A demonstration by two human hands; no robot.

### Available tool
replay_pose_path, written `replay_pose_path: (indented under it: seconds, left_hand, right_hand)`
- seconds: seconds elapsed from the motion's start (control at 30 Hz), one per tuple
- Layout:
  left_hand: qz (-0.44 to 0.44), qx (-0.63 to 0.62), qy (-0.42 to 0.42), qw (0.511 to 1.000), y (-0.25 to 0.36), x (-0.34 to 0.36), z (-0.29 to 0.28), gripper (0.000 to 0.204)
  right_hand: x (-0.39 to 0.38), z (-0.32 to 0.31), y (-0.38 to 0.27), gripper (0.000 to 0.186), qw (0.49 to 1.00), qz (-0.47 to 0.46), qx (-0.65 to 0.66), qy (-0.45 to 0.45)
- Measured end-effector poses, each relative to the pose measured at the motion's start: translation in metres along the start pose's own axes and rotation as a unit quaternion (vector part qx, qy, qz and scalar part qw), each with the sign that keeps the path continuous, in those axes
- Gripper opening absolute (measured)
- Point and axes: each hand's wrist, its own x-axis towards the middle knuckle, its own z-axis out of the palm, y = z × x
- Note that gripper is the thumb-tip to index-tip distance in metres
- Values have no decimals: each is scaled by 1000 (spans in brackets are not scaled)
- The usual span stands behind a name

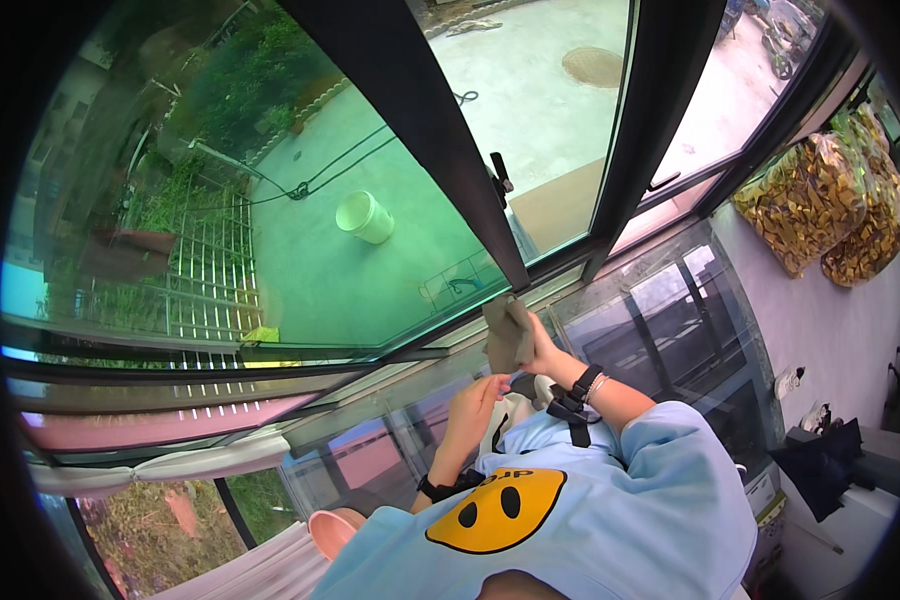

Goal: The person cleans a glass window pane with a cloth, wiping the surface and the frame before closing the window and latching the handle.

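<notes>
My right hand (545, 350) grips a folded grey-brown cloth (505, 328) just below the bottom rail of a dark-framed glass window (410, 340). My left hand (478, 405) is beside the lower edge of the cloth, its fingers bent together; whether they pinch the cloth or something small is too unclear to tell. A black window handle (501, 170) sits higher on the frame. A pale blue shirt with a yellow smiley print fills the bottom of the view, with black bands on both wrists.
Through the glass are a white bucket (365, 215), a hose and plants. Bags of shiny gold pieces (800, 200) lie at right, above boxes and dark items (820, 460). An orange basin (332, 530) and pale curtain (150, 470) are at lower left.
</notes>
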Motion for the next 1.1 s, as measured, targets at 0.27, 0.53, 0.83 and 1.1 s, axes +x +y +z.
replay_pose_path:
  seconds: [0.27, 0.53, 0.83, 1.1]
  left_hand:
    - [-10, 181, -31, 983, -10, -2, -11, 25]
    - [-98, 167, 38, 980, -39, -10, -40, 24]
    - [-128, 174, 83, 973, -63, -18, -58, 27]
    - [-79, 189, 120, 971, -66, -14, -69, 28]
  right_hand:
    - [63, -122, -79, 60, 948, -92, -42, 303]
    - [125, -131, -122, 59, 901, -78, -209, 372]
    - [199, -172, -116, 78, 926, -113, -135, 334]
    - [172, -149, -122, 58, 946, -109, -141, 272]
